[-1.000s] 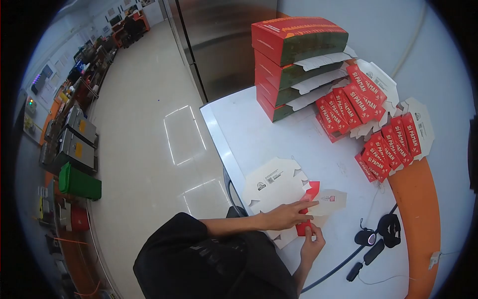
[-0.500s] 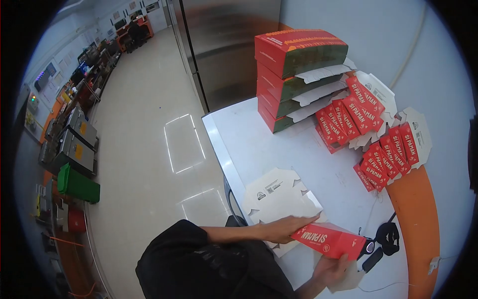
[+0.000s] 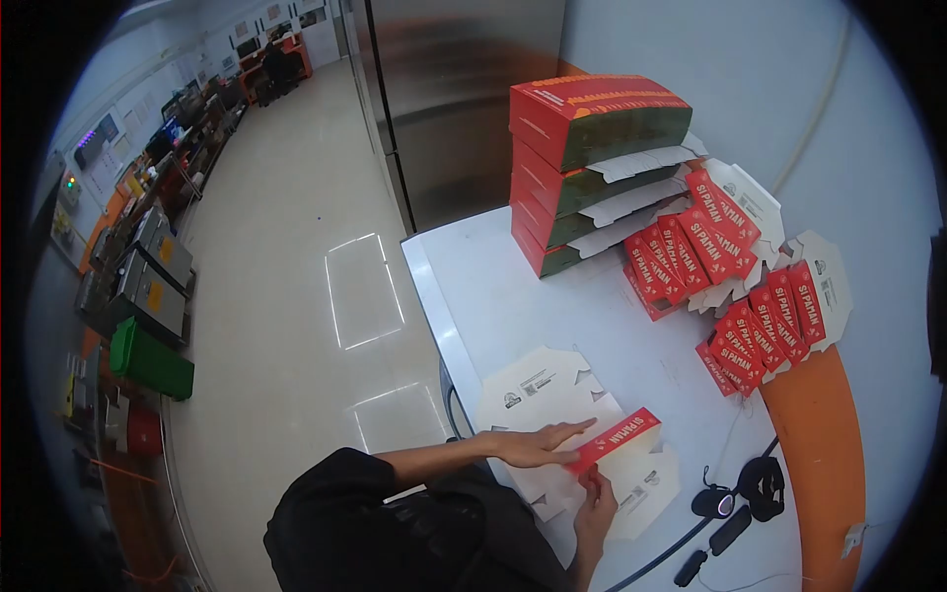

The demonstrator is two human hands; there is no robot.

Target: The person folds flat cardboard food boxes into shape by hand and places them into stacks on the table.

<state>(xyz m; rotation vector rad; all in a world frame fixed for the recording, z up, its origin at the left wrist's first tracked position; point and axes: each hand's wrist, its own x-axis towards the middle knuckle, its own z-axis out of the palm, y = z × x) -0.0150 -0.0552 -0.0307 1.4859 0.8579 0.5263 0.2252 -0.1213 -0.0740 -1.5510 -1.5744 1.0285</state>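
A flat cardboard box blank (image 3: 552, 395) lies at the near edge of the table, its pale inner side up with small printed marks. Across its middle runs a narrow red panel (image 3: 623, 435) lettered "SI PAMAN". My left hand (image 3: 533, 447) rests on the blank from the left, fingers stretched out, their tips touching the left end of the red panel. At the panel's lower left corner, my right hand (image 3: 595, 500) has its bent fingers and thumb closed on the cardboard edge. The right fingertips are partly hidden.
Tall red and green boxes (image 3: 602, 118) are stacked at the back, beside two piles of folded red cartons (image 3: 764, 331). Black straps (image 3: 762, 488), a small round device (image 3: 712, 502) and a cable lie at right. A steel cabinet (image 3: 464, 109) stands behind; a green bin (image 3: 150, 360) is across the floor.
The red panel, held raised and tilted between both hands before, now lies lower and flatter on the blank. My right hand has moved left, and my left hand has spread its fingers.
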